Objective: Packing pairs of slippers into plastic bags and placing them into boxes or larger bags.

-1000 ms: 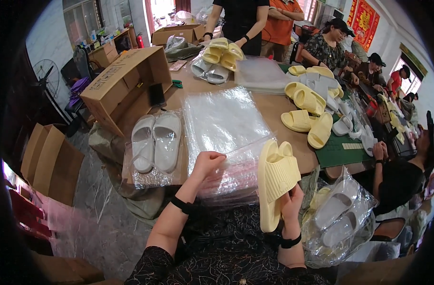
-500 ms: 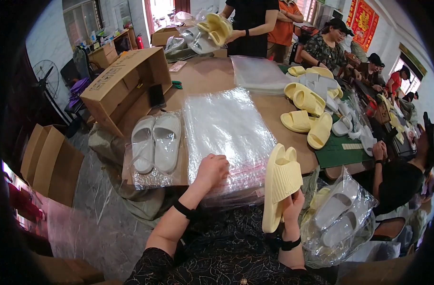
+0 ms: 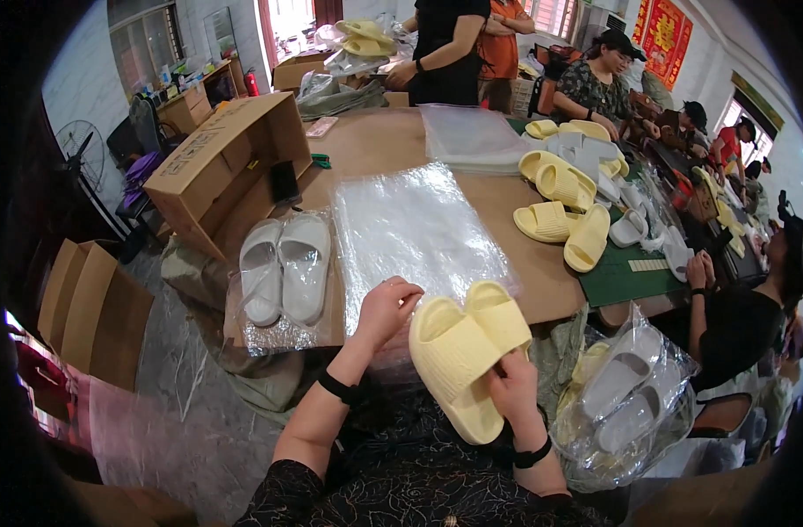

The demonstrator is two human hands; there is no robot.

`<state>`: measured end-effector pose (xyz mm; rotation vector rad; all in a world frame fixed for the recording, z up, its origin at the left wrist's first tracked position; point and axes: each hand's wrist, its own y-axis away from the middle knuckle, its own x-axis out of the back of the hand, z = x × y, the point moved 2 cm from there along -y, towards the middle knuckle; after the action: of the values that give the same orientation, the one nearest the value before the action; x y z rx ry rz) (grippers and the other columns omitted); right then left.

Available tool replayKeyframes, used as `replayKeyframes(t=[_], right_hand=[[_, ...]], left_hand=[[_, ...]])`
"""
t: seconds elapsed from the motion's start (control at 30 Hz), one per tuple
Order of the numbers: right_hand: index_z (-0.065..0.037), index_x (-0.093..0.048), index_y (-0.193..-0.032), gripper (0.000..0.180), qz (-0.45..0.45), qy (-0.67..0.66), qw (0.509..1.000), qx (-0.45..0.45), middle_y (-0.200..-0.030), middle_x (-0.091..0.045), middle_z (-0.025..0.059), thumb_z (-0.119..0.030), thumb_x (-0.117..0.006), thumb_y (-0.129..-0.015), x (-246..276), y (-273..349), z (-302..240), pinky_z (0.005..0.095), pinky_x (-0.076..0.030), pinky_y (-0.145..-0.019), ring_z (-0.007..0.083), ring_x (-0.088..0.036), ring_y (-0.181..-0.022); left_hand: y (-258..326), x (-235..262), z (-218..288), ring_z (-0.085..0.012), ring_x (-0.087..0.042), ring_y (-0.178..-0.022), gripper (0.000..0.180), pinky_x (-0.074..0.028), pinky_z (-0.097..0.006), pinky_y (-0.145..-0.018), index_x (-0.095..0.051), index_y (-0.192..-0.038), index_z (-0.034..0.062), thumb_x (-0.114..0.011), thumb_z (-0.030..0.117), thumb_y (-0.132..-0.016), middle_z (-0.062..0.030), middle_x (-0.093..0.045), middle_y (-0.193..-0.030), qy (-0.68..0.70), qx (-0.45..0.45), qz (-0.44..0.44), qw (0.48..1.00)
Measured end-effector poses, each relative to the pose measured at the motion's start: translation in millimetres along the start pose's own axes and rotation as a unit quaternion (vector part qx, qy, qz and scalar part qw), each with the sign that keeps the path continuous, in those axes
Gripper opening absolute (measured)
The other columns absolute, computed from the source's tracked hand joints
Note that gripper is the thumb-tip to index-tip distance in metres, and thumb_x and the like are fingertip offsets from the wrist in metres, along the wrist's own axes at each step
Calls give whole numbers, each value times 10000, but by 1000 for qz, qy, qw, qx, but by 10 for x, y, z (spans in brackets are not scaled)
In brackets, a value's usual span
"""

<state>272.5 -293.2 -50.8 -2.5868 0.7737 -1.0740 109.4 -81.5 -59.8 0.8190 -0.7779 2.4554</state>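
Note:
A pair of pale yellow slippers [image 3: 450, 351] is in my right hand [image 3: 514, 386], whose fingers grip them from the right side. The two slippers sit together, straps and open heels showing, over the near edge of a stack of clear plastic bags [image 3: 401, 220]. Above that stack's near left part is my left hand [image 3: 388, 309], its fingers drawn together in a pinch. Whether a bag edge is between the fingertips, I cannot make out. Left of the stack lies a pair of grey slippers [image 3: 283, 268] inside a clear bag.
An open cardboard box [image 3: 230, 162] lies on its side at the far left, a black phone [image 3: 285, 182] beside it. Loose yellow slippers [image 3: 560, 180] crowd the right. Bagged grey slippers [image 3: 625, 386] stand at my right. Co-workers work beyond; one person in black [image 3: 445, 53] stands opposite.
The yellow slippers have turned from edge-on to face up and moved left, toward my left hand. My left hand has lifted slightly, its fingers now pinched. The person opposite has lowered another yellow pair.

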Motion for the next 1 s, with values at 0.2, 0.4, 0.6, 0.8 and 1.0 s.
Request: replayKeyframes(t=[0.2, 0.4, 0.6, 0.8, 1.0], right_hand=[[-6, -570, -768, 254, -42, 112, 992, -29, -798, -594, 186, -232, -661, -839, -95, -7, 88, 469, -476, -599, 389, -599, -681], [-9, -564, -778, 273, -75, 126, 989, -14, -793, -591, 190, -257, -631, -872, -259, -169, 26, 481, -477, -604, 397, -599, -681], [-9, -546, -786, 265, -19, 120, 992, 44, -777, -566, 206, -246, -616, -882, -668, -708, 228, 469, -459, -634, 404, -575, -726], [15, -537, -786, 301, 51, 28, 992, 115, -771, -557, 217, -257, -602, -898, -1163, -1382, 195, 486, -454, -681, 404, -566, -746], [51, -477, -1158, 431, -30, 77, 996, 19, -1078, -551, 256, -230, -636, -872, -1373, -1415, 120, 466, -458, -843, 410, -532, -1022]], left_hand=[[37, 96, 154, -264, -618, -732, 136, -499, -351, -689, -727, -919, 86, -654, 160, -831, -92, -635, -821, 71, 3, -47, 996], [155, 76, 465, -256, -613, -848, 144, -510, -338, -753, -723, -948, 79, -672, 116, -818, -82, -644, -883, 33, -139, -49, 989], [246, 196, 699, -263, -602, -855, 153, -499, -354, -757, -710, -945, 72, -682, 63, -795, -84, -638, -890, 69, -194, -44, 978], [293, 400, 667, -261, -604, -846, 140, -489, -348, -751, -707, -935, 73, -681, 59, -798, -74, -640, -875, 94, -190, -86, 973], [349, 578, 366, -275, -618, -809, 127, -495, -350, -724, -708, -938, 54, -656, 111, -837, -90, -655, -859, 50, -121, -132, 983]])
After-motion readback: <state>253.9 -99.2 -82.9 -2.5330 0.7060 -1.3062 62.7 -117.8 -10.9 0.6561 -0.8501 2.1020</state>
